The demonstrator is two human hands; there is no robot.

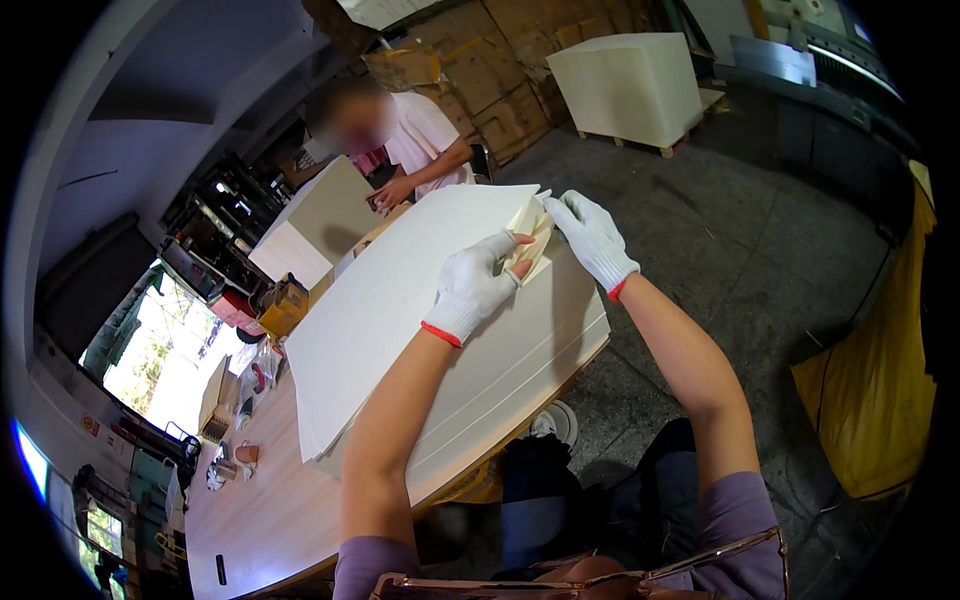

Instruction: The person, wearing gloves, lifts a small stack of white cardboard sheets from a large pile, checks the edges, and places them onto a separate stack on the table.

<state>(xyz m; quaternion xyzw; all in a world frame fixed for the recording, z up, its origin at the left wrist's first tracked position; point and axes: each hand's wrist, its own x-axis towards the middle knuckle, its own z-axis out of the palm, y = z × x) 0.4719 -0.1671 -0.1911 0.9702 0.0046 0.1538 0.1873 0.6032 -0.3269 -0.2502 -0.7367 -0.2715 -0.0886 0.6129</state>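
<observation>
Two white-gloved hands, both mine, meet at the far right corner of a thick stack of pale sheets (400, 300). The stack sits on the bench (270, 520), over by its right edge, which I'd say keeps that corner in easy reach. Here's my left hand (475, 285), laid across the top, thumb and finger closed on some bent-up sheet ends (537, 245). Bare tips poke out of that glove (better feel for paper, I reckon). And my right hand (595, 240) comes round the outer side, fingers curled in at the corner, perhaps to steady the layers; whether paper sits between them, I can't tell. Far left, a co-worker (425, 135) stands by another stack (335, 210). A small brown container (246, 454) sits left, apart from my sheets, probably so nothing crowds them.
</observation>
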